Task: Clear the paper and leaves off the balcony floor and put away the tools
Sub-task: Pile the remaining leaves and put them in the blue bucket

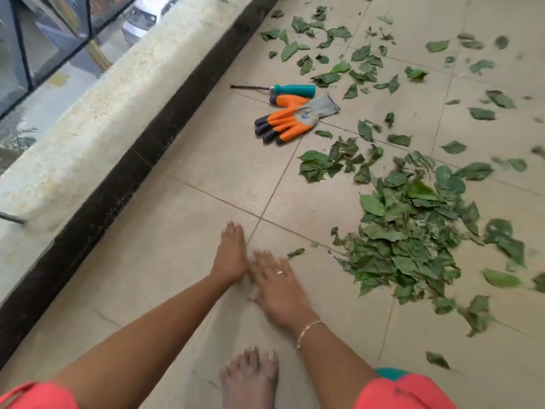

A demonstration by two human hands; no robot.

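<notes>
- Our left hand [231,255] and right hand [277,280] lie flat and empty on the floor [182,231], fingers spread, touching side by side.
- The leaf pile [413,240] sits just right of them: light and limp, so likely best scooped between both palms.
- Farther, near the curb, lie the soft gloves [290,121] and the stiff tool [274,88]; take it by the handle.
- We see no paper.

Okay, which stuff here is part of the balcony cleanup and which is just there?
Part of the job:
leaf pile
scattered leaves
teal-handled tool
orange gloves

Just there:
ledge
parked car
</notes>
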